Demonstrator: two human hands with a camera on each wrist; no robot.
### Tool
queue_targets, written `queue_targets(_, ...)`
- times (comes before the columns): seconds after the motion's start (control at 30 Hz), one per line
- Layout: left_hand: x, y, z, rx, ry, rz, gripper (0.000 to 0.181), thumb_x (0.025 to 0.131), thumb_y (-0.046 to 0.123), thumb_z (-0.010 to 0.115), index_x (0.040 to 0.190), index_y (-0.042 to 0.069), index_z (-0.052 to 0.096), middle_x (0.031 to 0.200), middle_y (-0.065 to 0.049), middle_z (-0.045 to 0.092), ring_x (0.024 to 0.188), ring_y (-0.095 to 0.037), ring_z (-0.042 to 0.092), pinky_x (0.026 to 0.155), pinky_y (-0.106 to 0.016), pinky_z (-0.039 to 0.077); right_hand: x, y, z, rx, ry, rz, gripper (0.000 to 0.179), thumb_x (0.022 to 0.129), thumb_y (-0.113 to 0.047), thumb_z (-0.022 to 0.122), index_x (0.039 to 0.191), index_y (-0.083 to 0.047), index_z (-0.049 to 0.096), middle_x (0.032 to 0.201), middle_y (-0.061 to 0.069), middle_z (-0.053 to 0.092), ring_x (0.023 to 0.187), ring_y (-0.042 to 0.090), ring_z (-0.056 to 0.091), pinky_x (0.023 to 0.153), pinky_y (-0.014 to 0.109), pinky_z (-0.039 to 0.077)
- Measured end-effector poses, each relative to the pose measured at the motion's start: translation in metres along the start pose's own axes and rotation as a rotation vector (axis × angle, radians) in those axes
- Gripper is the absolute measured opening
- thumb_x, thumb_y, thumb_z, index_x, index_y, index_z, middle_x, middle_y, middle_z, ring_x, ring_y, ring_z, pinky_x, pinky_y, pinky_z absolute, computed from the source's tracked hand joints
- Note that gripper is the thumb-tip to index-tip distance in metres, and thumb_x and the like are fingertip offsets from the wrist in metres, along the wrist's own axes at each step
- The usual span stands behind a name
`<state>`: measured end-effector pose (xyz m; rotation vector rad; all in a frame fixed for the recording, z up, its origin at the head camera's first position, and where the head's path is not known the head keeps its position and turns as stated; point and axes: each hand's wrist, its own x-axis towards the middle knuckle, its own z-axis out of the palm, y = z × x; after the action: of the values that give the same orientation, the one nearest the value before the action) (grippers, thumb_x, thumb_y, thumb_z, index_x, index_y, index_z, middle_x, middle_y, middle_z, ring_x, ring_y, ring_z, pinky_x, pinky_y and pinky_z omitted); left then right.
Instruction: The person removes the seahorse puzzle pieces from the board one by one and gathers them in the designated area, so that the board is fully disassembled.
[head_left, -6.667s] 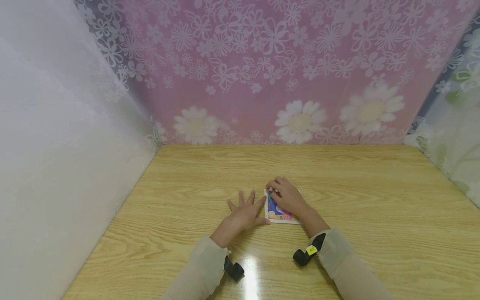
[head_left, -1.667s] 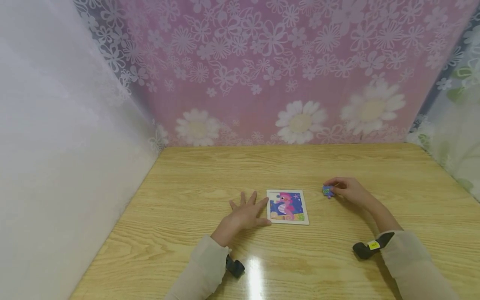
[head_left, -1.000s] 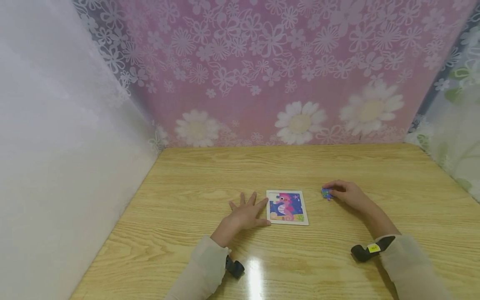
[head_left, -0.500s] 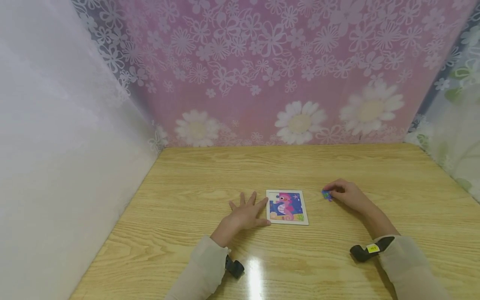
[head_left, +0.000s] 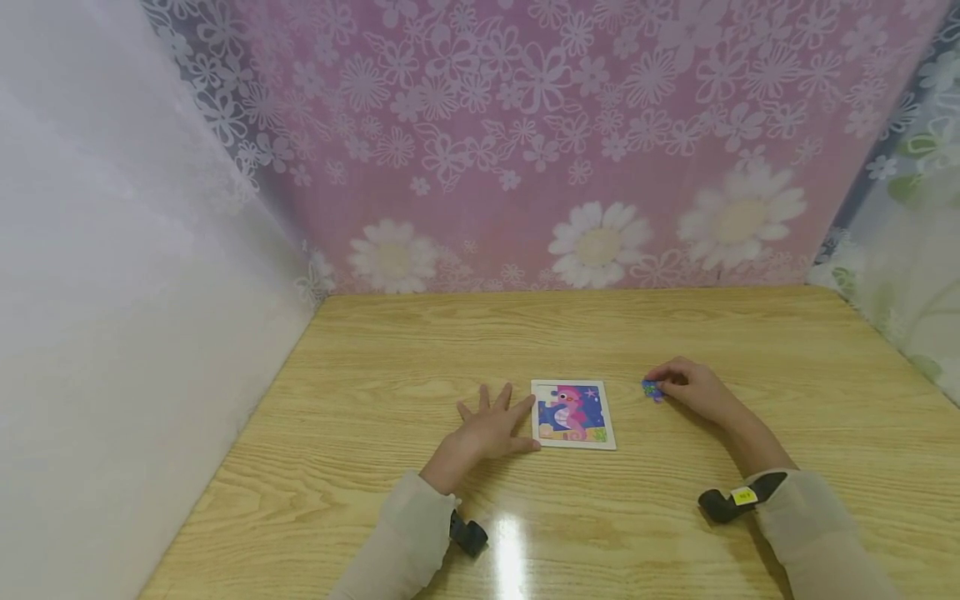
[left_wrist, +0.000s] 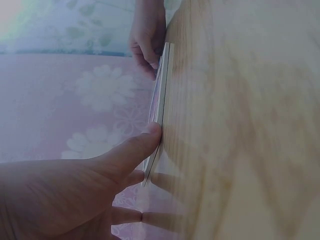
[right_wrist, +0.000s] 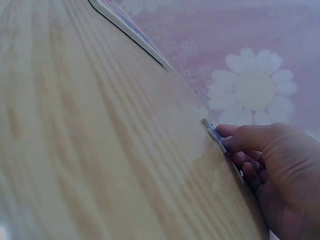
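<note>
A square jigsaw puzzle [head_left: 573,415] with a pink seahorse picture lies flat in a white frame, its upper left corner bare and pale. My left hand [head_left: 483,433] is spread beside it, thumb and forefinger straight against the frame's left edge. In the left wrist view, the thumb [left_wrist: 132,152] touches the frame's side [left_wrist: 162,100]. To the right of the puzzle, my right hand [head_left: 697,392] pinches a small blue puzzle piece [head_left: 651,389] with green and pink marks. The right wrist view shows that piece [right_wrist: 214,135] tilted close over the wood between thumb and fingers.
The wood-grain table [head_left: 420,342] reaches back to a pink flowered curtain [head_left: 480,200]. A white sheet [head_left: 150,292] hangs along the left side and a pale leafy one [head_left: 915,275] along the right. Each wrist wears a black camera.
Earlier my right hand was over the puzzle's upper left; it has since moved right with the piece. In the last second the piece turned slightly in its fingers. The left hand stayed put.
</note>
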<state>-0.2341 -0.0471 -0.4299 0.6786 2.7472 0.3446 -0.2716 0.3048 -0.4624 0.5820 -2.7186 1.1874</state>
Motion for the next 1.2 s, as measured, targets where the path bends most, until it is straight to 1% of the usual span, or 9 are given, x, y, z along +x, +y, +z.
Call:
queue_targets(0.33,0.0011,-0.0016,0.0016,-0.002,0.0,0.007,0.075,0.085,0.056,0.053,0.147,0.027,0.024,0.151,-0.014,0.009,0.131,-0.048,-0.001,0.09,-0.073,0.005,0.0006,0.0049,0.0006,-0.007,-0.003,0.032,0.017,0.09,-0.002,0.057,0.104,0.004,0.064,0.1,0.015,0.059,0.079,0.013,0.048,0.066,0.022,0.041)
queue_targets(0.67,-0.0011,0.0003,-0.0014,0.009,-0.002,0.007,0.074,0.085,0.055,0.053,0.147,0.026,0.025,0.151,-0.015,0.01,0.131,-0.049,0.0,0.09,-0.073,0.007,0.0001,0.0013,-0.0007,-0.018,-0.01,0.022,0.016,0.09,-0.003,0.058,0.103,0.003,0.065,0.098,0.014,0.058,0.077,0.014,0.047,0.065,0.023,0.04)
queue_targets(0.83,-0.0024,0.001,-0.0018,0.011,-0.001,0.016,0.074,0.085,0.054,0.054,0.147,0.025,0.026,0.151,-0.016,0.011,0.131,-0.049,0.001,0.09,-0.074,0.007,0.0004,0.0037,-0.0005,-0.018,-0.013,0.02,0.017,0.09,-0.004,0.057,0.104,0.003,0.065,0.1,0.015,0.058,0.079,0.015,0.048,0.066,0.023,0.04)
queue_targets(0.97,-0.0029,0.0009,-0.0024,0.006,-0.005,0.02,0.073,0.085,0.053,0.054,0.147,0.025,0.026,0.15,-0.016,0.011,0.131,-0.049,0.0,0.09,-0.074,0.007,0.0001,0.0055,-0.0003,-0.027,-0.011,0.038,0.018,0.091,-0.005,0.056,0.105,0.002,0.064,0.102,0.015,0.059,0.084,0.016,0.049,0.069,0.023,0.041)
queue_targets(1.1,-0.0035,0.0011,-0.0034,0.004,-0.009,0.018,0.073,0.086,0.053,0.054,0.147,0.025,0.025,0.151,-0.016,0.01,0.131,-0.049,0.0,0.09,-0.073,0.007,0.0005,0.0063,-0.0012,-0.017,-0.013,0.038,0.019,0.092,-0.007,0.056,0.106,0.002,0.064,0.103,0.016,0.059,0.087,0.014,0.051,0.072,0.022,0.041)
queue_targets(1.2,-0.0036,0.0011,-0.0035,0.003,-0.008,0.015,0.073,0.086,0.053,0.054,0.147,0.025,0.025,0.151,-0.016,0.01,0.131,-0.049,0.0,0.09,-0.073,0.007,0.0011,0.0061,-0.0027,0.027,-0.015,0.038,0.021,0.093,-0.008,0.055,0.108,0.003,0.063,0.104,0.017,0.06,0.086,0.012,0.052,0.072,0.021,0.042)
